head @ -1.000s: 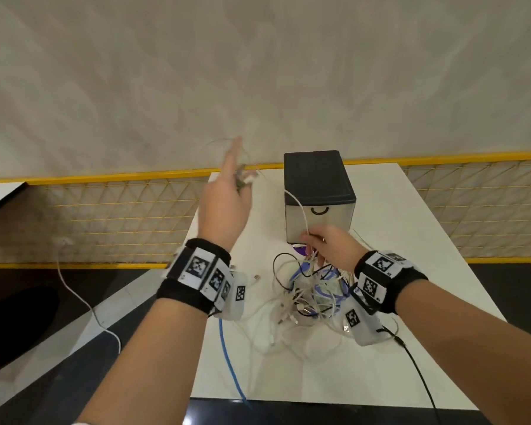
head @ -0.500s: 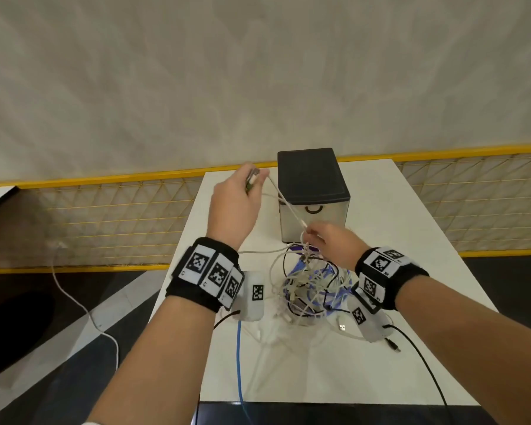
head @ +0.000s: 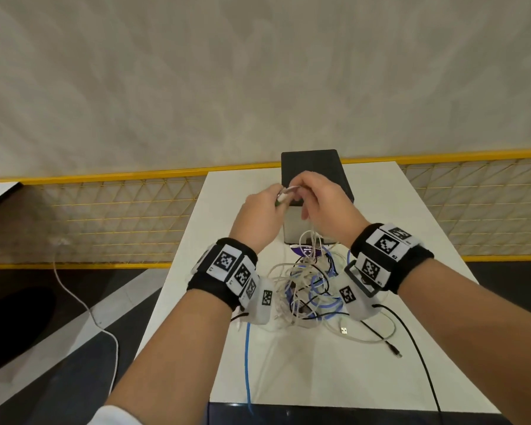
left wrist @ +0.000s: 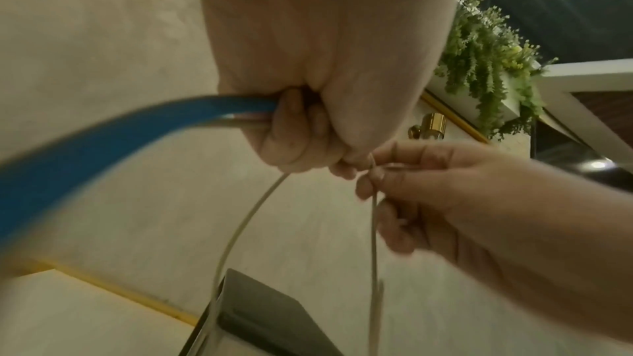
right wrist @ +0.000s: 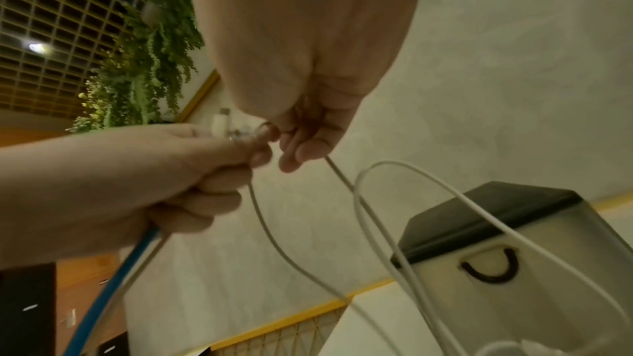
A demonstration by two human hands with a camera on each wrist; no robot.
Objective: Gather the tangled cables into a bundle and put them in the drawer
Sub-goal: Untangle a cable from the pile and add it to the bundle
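Observation:
A tangle of white, blue and black cables [head: 307, 289] lies on the white table [head: 411, 228] in front of a small drawer box [head: 314, 167] with a black top and a shut drawer with a dark handle [right wrist: 489, 267]. My left hand [head: 265, 210] is raised before the box, gripping a blue cable [left wrist: 120, 134] and the ends of white cables [right wrist: 222, 121]. My right hand [head: 319, 197] meets it and pinches a white cable [left wrist: 374, 226] that hangs down to the tangle.
A blue cable [head: 247, 363] and a black cable [head: 417, 354] trail over the table's near edge. A loose USB plug [head: 344, 330] lies right of the tangle. A yellow mesh fence [head: 120, 216] runs behind the table. A white cord [head: 83, 305] lies on the floor at left.
My left hand came down and right with the cable ends to the front of the box. My right hand rose from the tangle to meet it, drawing white cable upward.

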